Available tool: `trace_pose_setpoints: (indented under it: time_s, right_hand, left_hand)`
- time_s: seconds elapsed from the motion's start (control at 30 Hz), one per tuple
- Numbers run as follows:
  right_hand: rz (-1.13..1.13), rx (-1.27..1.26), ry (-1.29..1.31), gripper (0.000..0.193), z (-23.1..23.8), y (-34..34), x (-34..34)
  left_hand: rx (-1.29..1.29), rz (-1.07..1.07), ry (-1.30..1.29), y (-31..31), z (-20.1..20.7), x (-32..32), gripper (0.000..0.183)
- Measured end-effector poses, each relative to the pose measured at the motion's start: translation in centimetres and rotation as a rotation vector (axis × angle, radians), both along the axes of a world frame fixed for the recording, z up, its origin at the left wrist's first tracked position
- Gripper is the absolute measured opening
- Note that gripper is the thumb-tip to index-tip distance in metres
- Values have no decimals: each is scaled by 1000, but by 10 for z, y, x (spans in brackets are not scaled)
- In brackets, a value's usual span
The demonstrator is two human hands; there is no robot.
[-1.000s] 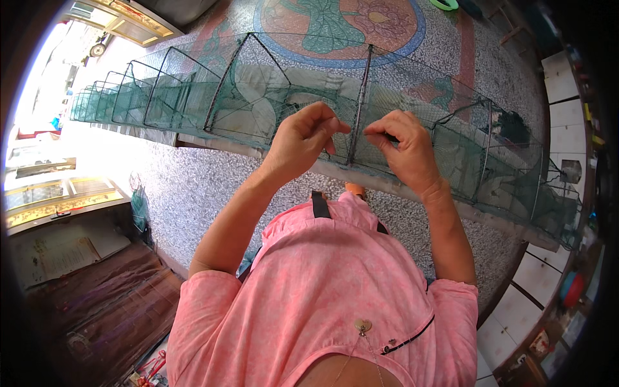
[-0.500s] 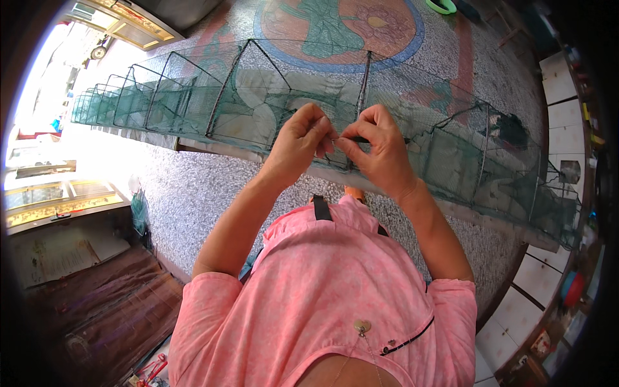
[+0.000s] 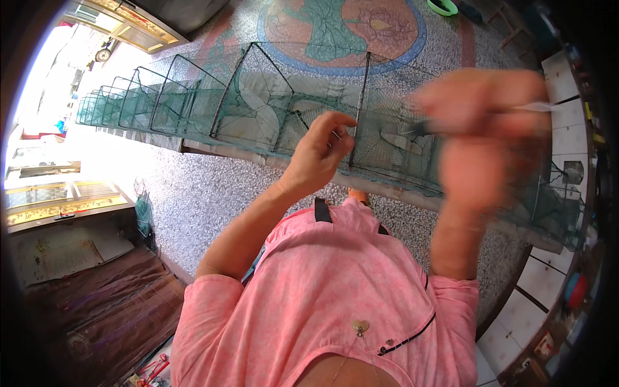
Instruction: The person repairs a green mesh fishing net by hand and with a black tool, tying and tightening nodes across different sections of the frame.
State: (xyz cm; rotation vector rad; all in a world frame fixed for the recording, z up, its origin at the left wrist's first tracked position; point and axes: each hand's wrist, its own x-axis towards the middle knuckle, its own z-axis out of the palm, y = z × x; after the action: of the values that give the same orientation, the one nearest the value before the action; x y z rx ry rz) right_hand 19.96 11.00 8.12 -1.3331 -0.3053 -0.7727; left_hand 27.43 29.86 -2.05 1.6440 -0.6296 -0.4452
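A long green net trap (image 3: pixel 258 109) with dark wire frames stretches across the speckled floor from the far left to the right. My left hand (image 3: pixel 320 151) pinches the netting beside an upright frame wire (image 3: pixel 358 109), fingers closed on the mesh. My right hand (image 3: pixel 480 138) is raised close to the camera and blurred; it grips a thin pale tool (image 3: pixel 535 107) with a dark line running from it toward the net. I wear a pink top.
A round coloured floor mosaic (image 3: pixel 342 29) lies beyond the trap, with a green bowl (image 3: pixel 442 6) at the far edge. Dark wooden furniture (image 3: pixel 84 290) stands at lower left. White tiles (image 3: pixel 548 284) and small objects line the right side.
My right hand has pulled up and away from the net toward the right, close to the camera. My left hand stays on the netting.
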Motion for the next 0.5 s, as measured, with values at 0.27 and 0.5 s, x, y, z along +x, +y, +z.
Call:
trace_pose_setpoints:
  time_s: [0.27,0.5]
  right_hand:
    - [-257,-271,-142,13,25,-24,-4]
    - [-229,-909,332,10,-45,-17,6]
  left_hand:
    - [-6,-61,345,2,16,16,18]
    - [-233,48,532,5,25,34,20]
